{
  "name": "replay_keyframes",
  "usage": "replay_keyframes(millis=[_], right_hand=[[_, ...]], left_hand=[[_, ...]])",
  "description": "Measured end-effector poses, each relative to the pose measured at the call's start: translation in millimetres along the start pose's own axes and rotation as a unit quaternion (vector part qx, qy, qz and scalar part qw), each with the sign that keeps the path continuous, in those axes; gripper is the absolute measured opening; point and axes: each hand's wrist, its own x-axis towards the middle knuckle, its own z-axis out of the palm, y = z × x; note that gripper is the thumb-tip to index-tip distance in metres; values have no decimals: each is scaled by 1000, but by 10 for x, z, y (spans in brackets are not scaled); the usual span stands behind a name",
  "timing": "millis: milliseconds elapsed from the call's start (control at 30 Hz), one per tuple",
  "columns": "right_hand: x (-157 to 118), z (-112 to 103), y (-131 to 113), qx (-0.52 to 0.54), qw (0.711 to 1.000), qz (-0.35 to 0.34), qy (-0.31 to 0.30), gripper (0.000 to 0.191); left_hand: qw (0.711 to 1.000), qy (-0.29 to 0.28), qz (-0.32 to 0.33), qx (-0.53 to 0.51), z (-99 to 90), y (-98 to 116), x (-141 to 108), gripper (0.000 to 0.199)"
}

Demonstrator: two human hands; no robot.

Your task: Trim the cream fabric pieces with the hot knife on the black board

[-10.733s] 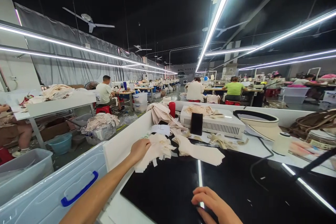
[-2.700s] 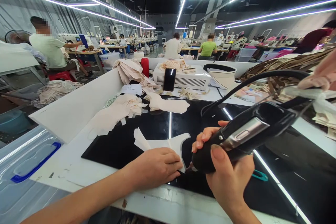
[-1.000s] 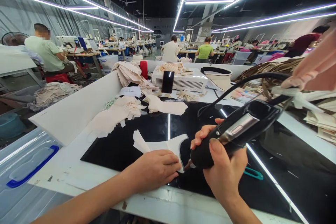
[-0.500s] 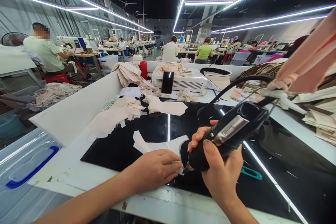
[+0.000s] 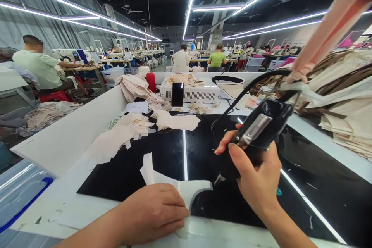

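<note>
My left hand (image 5: 158, 211) presses on a white fabric piece (image 5: 197, 190) near the front edge of the black glossy board (image 5: 122, 174). Its fingers lie flat and close together on the cloth. My right hand (image 5: 255, 174) is wrapped round a black handheld tool (image 5: 260, 128) with a silver plate, held tilted above the board, to the right of the fabric and apart from it. A black cable and a pink cloth strip (image 5: 328, 27) run from the tool's upper end. A small scrap (image 5: 219, 179) lies between fabric and tool.
Behind the board are a stack of cream pieces (image 5: 119, 135), another cream piece (image 5: 176, 120), a phone (image 5: 178, 94), a white box (image 5: 200, 90) and a red spool (image 5: 150, 82). Layered fabric (image 5: 345, 124) is piled at right. A person (image 5: 39, 64) sits at far left.
My left hand and the fabric have moved toward the front edge. The tool in my right hand has come away from the fabric. The view has shifted slightly.
</note>
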Motion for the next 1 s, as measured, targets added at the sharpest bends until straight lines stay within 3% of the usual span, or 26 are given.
replay_keyframes(millis=[233,467,1000], right_hand=[[6,22,176,70,997,2,15,25],[-21,61,221,84,996,6,4,22],[-39,60,241,69,998,6,5,24]], left_hand=[[996,48,-5,71,121,-82,281,16],[990,25,14,135,302,-234,503,19],[986,16,-9,163,368,-333,471,23]])
